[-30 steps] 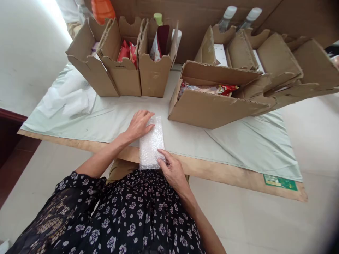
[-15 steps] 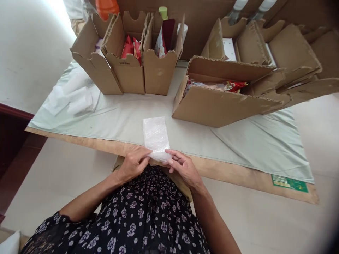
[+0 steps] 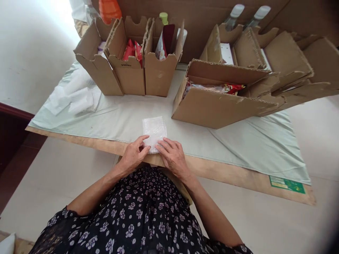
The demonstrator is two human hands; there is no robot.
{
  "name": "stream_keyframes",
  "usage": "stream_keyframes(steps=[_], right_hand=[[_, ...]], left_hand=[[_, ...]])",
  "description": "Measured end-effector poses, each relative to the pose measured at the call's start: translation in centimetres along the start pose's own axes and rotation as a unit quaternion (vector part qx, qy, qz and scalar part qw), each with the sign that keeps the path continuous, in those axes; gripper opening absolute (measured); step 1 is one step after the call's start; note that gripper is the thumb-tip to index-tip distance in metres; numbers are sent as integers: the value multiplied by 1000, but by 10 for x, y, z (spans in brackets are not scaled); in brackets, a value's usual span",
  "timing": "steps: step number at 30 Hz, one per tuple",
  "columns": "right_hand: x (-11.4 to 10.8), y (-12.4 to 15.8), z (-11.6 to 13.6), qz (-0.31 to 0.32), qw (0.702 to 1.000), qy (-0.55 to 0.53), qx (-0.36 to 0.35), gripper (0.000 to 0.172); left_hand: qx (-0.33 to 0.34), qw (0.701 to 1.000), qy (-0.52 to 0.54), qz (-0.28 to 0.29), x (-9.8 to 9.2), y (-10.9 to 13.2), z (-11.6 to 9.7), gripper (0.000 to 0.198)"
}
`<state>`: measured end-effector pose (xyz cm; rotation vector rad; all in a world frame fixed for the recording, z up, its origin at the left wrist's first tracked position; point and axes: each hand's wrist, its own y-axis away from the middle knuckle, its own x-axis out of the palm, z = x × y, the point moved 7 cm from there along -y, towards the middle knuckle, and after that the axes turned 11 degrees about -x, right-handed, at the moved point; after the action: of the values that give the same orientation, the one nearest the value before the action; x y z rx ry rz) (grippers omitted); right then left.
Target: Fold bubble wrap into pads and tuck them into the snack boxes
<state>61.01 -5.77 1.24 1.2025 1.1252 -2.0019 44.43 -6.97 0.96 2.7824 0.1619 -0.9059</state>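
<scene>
A sheet of clear bubble wrap (image 3: 153, 127), its near end folded over, lies flat at the front edge of the table. My left hand (image 3: 134, 152) touches its left side, with thumb and forefinger spread apart on it. On the near right corner, my right hand (image 3: 173, 157) rests with its fingers stretched out over the fold. Neither hand grips the wrap. Whether anything lies inside the fold cannot be made out.
Cardboard bins (image 3: 132, 79) holding red packets (image 3: 129, 50) stand at the back left. A long cardboard box (image 3: 222, 109) lies to the right, with more bins behind it. More bubble wrap (image 3: 79, 95) is heaped at the left. Capped bottles (image 3: 233, 17) stand at the back.
The near end of the bubble wrap has been folded away from me and now lies flat. Both hands have moved forward, from pinching its near edge to resting on it.
</scene>
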Motion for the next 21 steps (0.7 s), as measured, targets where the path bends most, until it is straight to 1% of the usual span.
stream_keyframes(steps=[1,3,4,5,7,9,10,11,13,15,17,19,21], right_hand=[[-1,-2,-1,0,1000,0,-1,33],[-7,-5,-1,6,1000,-17,-2,31],[-10,-6,-1,13,999,-35,0,30],[-13,-7,-1,23,998,-59,6,29],[-16,-7,-5,43,992,-115,32,29],[-16,-6,-11,57,983,-158,69,29],[-16,-5,-15,54,982,-161,88,29],[-18,-4,-18,42,983,-146,106,30],[-25,-1,-21,-1,989,-77,124,31],[-32,1,-17,-35,993,-4,110,33],[-28,1,-10,-23,997,26,71,34],[-17,-1,-9,8,999,21,44,35],[-10,-2,-18,6,998,-7,65,37]], left_hand=[[43,998,-24,-43,-6,4,-5,40],[140,981,-71,-116,-15,18,-17,41],[184,970,-90,-131,-16,26,-23,41],[220,961,-106,-130,-16,32,-26,40],[253,955,-116,-102,-11,36,-28,33],[242,962,-107,-71,-6,30,-25,27],[227,967,-102,-59,-3,24,-23,25],[213,971,-102,-50,-1,17,-20,24],[191,974,-115,-47,4,3,-17,24],[173,974,-135,-60,7,-10,-15,24],[147,976,-141,-75,6,-17,-13,25],[111,984,-111,-86,2,-19,-10,28],[59,993,-36,-93,-5,-15,-3,35]])
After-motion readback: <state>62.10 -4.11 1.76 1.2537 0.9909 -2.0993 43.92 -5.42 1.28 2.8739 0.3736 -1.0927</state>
